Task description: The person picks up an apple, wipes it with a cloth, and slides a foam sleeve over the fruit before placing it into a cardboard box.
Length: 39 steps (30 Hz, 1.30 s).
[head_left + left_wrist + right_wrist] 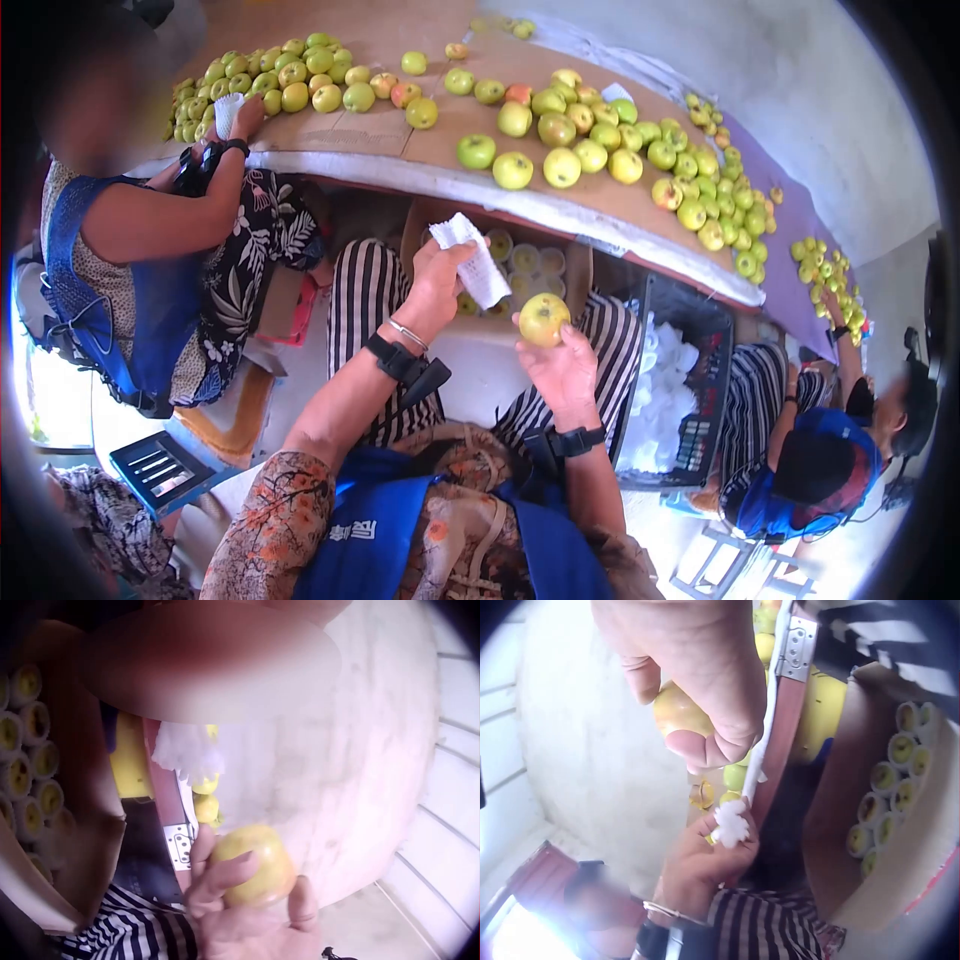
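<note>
In the head view my left hand pinches a white foam net sleeve. The sleeve hangs narrow and flattened, its frilled end showing in the right wrist view. My right hand grips a yellow-green apple with a reddish blush, fingers and thumb around its sides. Both hands are up in front of the table edge, the apple a little right of and below the sleeve. Below them a cardboard box holds several apples in white net sleeves, set in rows.
Loose apples cover parts of the cardboard-topped table. A black crate of white net sleeves stands by my right knee. On the left a person holds a sleeve near the apples; another person sits at right.
</note>
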### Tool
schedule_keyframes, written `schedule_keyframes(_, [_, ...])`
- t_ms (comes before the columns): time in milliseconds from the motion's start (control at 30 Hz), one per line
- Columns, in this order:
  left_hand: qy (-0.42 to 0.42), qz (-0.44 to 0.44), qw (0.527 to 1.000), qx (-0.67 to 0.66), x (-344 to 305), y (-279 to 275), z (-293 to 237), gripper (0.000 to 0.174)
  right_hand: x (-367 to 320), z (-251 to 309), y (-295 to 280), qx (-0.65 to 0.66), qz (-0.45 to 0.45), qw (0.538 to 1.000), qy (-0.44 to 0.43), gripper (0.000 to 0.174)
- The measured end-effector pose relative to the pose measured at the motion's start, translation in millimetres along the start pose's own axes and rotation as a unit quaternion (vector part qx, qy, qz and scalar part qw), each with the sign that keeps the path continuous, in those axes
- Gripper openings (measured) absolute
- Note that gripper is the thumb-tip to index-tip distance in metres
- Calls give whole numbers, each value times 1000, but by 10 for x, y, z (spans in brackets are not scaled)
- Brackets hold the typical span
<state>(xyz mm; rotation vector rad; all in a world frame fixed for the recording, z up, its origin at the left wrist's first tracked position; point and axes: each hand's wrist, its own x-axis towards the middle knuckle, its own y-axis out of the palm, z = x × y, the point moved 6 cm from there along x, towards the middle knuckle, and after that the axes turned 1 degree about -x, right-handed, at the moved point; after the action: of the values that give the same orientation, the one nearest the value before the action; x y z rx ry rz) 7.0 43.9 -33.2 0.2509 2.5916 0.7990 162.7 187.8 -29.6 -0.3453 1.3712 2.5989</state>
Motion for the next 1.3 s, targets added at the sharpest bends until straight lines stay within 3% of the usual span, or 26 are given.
schedule_keyframes(133, [-14, 10, 1000, -26, -137, -118, 230, 31, -48, -113, 55, 30, 33, 999, -12, 54])
schedule_keyframes(267, [-47, 0, 999, -8, -232, -181, 463, 31, -11, -262, 0, 65, 15, 997, 36, 46])
schedule_keyframes(333, [-68, 17, 998, -7, -206, -217, 609, 29, 96, -388, -357, 66, 4, 997, 33, 52])
schedule_keyframes(367, [-78, 12, 994, 81, -115, -310, 732, 25, 183, -442, -440, 66, 13, 997, 39, 55])
schedule_keyframes(400, [-65, -48, 971, 224, -378, -142, 421, 26, 128, -410, -431, 50, -10, 998, 36, 55])
schedule_keyframes(433, [30, -86, 914, 395, -25, -521, 736, 33, 116, -391, -389, 29, -20, 998, 45, 56])
schedule_keyframes(467, [51, -70, 929, 360, -58, -454, 685, 36, 149, -423, -323, 17, 16, 997, 76, 58])
schedule_keyframes(500, [43, 38, 993, 103, -104, -331, 717, 34, 170, -426, -294, 2, 18, 996, 89, 60])
schedule_keyframes(533, [47, 29, 993, 104, -150, -322, 665, 31, 128, -448, -227, 54, 20, 993, 106, 54])
schedule_keyframes(667, [-39, 23, 998, 36, -235, -233, 618, 26, 95, -404, -348, 24, 0, 998, 60, 51])
schedule_keyframes(867, [-40, 37, 998, -33, -260, -197, 492, 24, 148, -333, -352, 65, -41, 997, 24, 48])
schedule_keyframes(1067, [90, -13, 995, 44, -228, -298, 404, 24, 165, -314, -277, 6, -40, 999, 3, 50])
schedule_keyframes(1267, [18, -79, 996, 21, -153, -391, 492, 23, 170, -290, -275, 26, -51, 998, -5, 51])
schedule_keyframes(1300, [100, -89, 989, 68, -190, -359, 380, 22, 170, -281, -272, 28, -53, 998, -10, 51])
